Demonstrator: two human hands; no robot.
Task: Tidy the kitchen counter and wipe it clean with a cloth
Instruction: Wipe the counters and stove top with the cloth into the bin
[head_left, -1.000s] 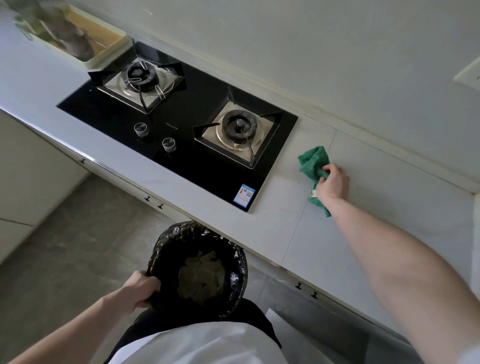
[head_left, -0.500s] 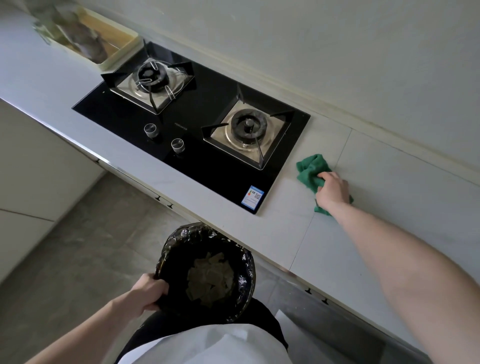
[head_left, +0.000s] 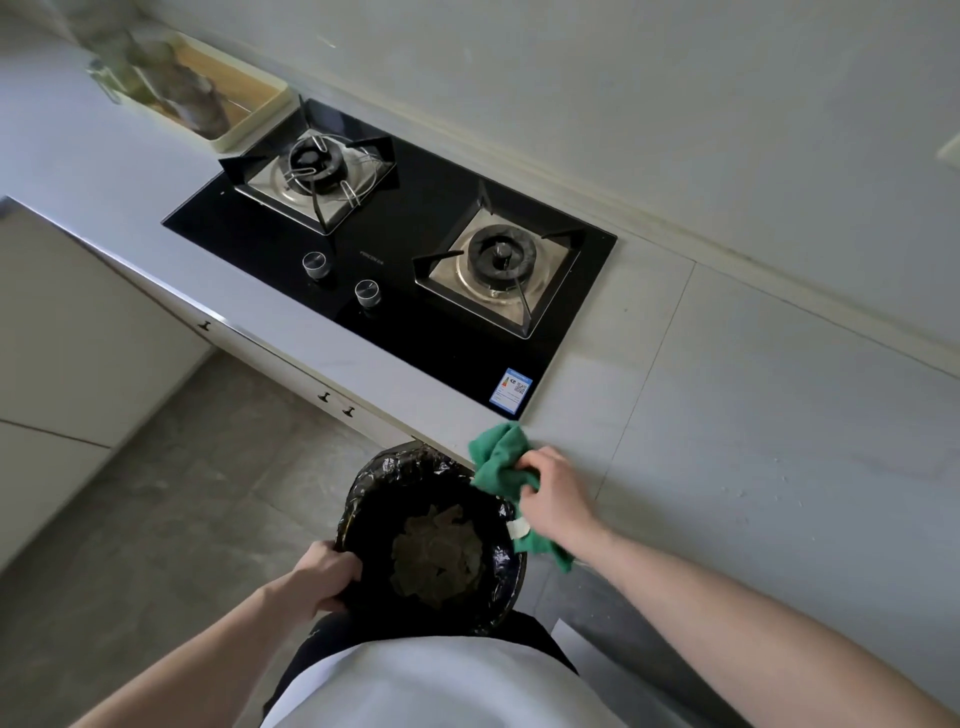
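right hand (head_left: 553, 496) gripping green cloth (head_left: 498, 462) at tabletop (head_left: 753, 415) edge just over bin (head_left: 431, 545), left hand (head_left: 327, 574) gripping bin rim, hob (head_left: 395, 260) behind bin

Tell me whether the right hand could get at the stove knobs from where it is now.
Probably yes. The right hand grips the green cloth at the counter's front edge, and the bare counter and black glass between it and the stove knobs hold nothing in the way. It is busy with the cloth, though.
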